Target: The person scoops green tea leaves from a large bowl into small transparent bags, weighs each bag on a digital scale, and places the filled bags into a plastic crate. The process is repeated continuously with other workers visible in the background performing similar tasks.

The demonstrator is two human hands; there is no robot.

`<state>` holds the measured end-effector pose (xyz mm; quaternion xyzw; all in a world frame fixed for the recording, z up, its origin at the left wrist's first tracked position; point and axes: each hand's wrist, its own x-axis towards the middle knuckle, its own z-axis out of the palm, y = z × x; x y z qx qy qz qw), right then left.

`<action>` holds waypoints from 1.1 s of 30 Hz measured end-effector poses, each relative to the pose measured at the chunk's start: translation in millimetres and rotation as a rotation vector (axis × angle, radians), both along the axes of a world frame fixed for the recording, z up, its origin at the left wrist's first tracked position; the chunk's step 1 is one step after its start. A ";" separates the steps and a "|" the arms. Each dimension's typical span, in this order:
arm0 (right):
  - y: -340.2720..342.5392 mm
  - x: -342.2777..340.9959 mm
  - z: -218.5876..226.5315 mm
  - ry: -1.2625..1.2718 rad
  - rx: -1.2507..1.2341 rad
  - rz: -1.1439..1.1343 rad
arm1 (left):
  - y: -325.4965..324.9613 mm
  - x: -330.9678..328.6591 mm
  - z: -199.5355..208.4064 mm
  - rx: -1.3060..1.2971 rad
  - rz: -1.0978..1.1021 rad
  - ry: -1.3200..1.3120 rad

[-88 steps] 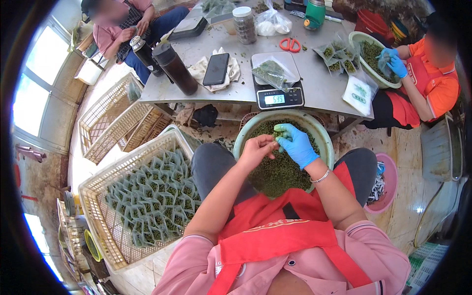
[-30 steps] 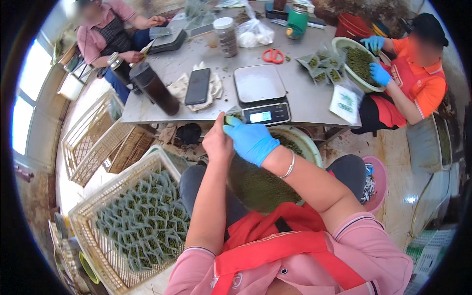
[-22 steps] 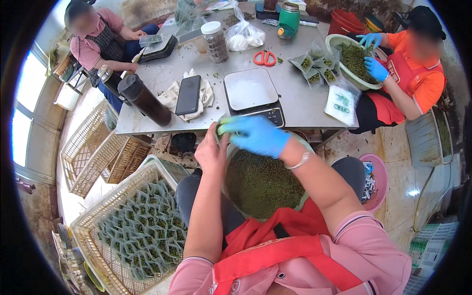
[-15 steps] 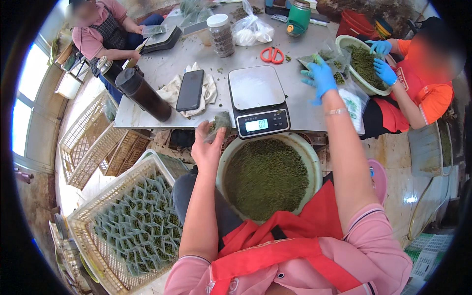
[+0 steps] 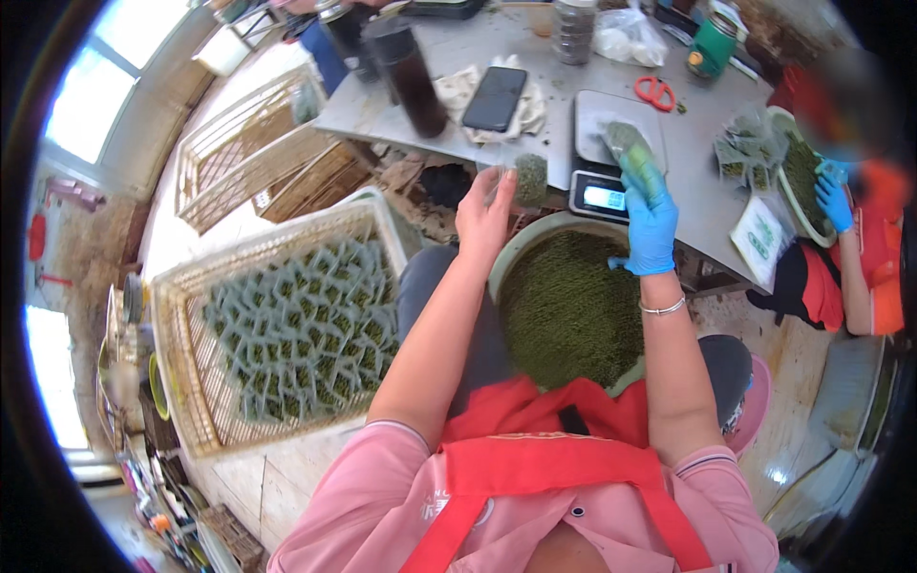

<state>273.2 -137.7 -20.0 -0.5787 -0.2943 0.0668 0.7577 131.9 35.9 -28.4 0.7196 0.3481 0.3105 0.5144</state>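
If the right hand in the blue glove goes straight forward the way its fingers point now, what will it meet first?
Probably the scale. The right hand points up and away toward its platform, holding a small pouch that already lies over or just above that platform; depth is unclear, so contact cannot be told.

co-worker [image 5: 850, 239] face blurred; jar [image 5: 576, 24] top cut by edge.

Blue glove [image 5: 650, 224], green tea [image 5: 571, 310]
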 end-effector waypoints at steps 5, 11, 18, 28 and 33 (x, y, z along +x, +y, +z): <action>-35.6 -58.0 23.3 0.095 -0.198 -0.029 | 40.3 -118.7 23.0 0.044 0.209 -0.139; -73.8 -86.6 -55.7 0.223 -0.450 0.178 | 99.2 -350.4 79.9 0.353 0.717 0.311; -51.0 -124.5 -51.8 0.274 -0.483 0.359 | 174.7 -561.0 73.4 0.497 1.107 0.693; -83.7 -89.6 -120.6 -0.072 -0.889 0.278 | 213.6 -545.7 14.2 0.220 0.795 0.950; -84.7 -91.6 -119.1 -0.327 -1.260 0.017 | 228.2 -550.3 24.7 0.401 0.869 0.977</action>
